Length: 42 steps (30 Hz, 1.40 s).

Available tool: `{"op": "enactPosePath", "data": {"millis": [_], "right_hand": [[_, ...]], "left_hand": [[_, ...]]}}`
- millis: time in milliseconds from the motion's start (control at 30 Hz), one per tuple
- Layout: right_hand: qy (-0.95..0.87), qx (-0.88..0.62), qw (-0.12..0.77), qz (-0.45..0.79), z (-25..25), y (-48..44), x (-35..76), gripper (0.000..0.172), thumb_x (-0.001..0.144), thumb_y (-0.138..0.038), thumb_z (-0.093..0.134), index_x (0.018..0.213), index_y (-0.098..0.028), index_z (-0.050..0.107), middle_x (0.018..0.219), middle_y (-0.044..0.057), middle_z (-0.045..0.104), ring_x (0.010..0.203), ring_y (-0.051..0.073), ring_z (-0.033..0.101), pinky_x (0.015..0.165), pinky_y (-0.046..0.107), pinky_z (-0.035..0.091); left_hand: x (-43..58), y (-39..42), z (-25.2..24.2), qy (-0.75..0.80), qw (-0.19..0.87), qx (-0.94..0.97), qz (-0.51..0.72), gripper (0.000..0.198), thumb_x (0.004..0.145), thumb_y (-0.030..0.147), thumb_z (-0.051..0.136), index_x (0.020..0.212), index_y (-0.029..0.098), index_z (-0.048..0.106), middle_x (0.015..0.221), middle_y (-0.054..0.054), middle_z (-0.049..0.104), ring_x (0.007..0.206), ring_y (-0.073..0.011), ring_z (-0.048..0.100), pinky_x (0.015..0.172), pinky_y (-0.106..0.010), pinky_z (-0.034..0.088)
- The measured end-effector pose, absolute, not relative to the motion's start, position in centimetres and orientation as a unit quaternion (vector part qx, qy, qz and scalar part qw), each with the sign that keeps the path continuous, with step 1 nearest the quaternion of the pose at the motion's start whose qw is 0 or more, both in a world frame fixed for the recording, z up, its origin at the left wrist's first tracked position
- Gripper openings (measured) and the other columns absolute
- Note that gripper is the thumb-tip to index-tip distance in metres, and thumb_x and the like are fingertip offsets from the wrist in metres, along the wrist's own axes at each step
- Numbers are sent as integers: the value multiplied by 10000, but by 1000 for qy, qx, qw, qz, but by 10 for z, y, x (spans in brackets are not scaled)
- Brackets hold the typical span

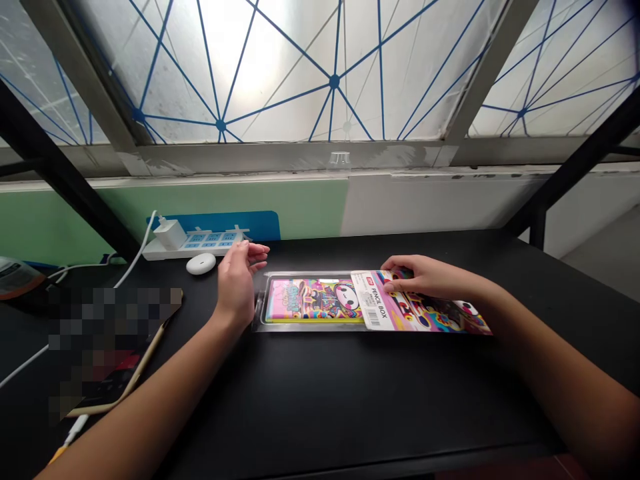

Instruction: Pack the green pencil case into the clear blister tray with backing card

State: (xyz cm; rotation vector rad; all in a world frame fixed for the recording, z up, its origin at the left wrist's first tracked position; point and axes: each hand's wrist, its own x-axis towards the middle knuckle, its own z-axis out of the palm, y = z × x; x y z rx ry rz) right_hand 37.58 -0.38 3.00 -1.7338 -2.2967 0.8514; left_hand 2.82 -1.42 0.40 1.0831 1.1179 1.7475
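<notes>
A colourful pencil box (320, 299) with cartoon figures lies in a clear plastic tray (310, 327) on the black table. The tray's right part is inside a printed cardboard sleeve (400, 313) labelled "PENCIL BOX". My right hand (425, 276) grips the upper edge of that sleeve, thumb on its front face. My left hand (237, 280) is raised beside the tray's left end, fingers loosely apart, with nothing visible in it. Whether its lower edge touches the tray is unclear.
Behind my left hand sit a white power strip (165, 252) with a plugged-in charger (170, 233) and a white round case (201, 264). A partly pixelated device (131, 373) and cables lie at left. Black slanted bars (65, 147) frame both sides below the window.
</notes>
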Motion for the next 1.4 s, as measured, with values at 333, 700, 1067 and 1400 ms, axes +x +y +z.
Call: {"op": "enactPosePath", "data": {"millis": [333, 700, 1067, 1400], "right_hand": [[-769, -577, 84, 263, 22, 2, 382, 785, 710, -659, 701, 1363, -252, 546, 1284, 113, 625, 1141, 329, 608, 938, 403, 488], [-863, -483, 1, 146, 44, 6, 257, 702, 819, -715, 544, 1316, -220, 579, 1324, 175, 604, 1191, 396, 550, 1017, 533, 341], [-887, -451, 69, 70, 39, 2, 232, 697, 858, -701, 510, 1349, -208, 545, 1337, 172, 611, 1199, 374, 563, 1059, 559, 295], [-777, -557, 96, 279, 22, 2, 369, 557, 833, -635, 588, 1237, -253, 620, 1286, 94, 661, 1155, 329, 614, 949, 408, 505]], "left_hand": [[37, -18, -2, 416, 471, 405, 664, 423, 943, 569, 380, 903, 206, 593, 1104, -106, 687, 1119, -244, 618, 947, -388, 496], [38, -21, 1, 440, 435, 452, 642, 473, 974, 581, 295, 955, 216, 595, 1221, -100, 654, 1194, -234, 584, 981, -377, 489], [28, -9, -11, 514, 445, 461, 570, 281, 923, 433, 421, 962, 225, 607, 1238, -84, 638, 1220, -266, 564, 989, -412, 478], [31, -11, -6, 483, 530, 435, 544, 386, 567, 44, 422, 890, 191, 575, 1190, -110, 654, 1119, -273, 669, 793, -387, 585]]}}
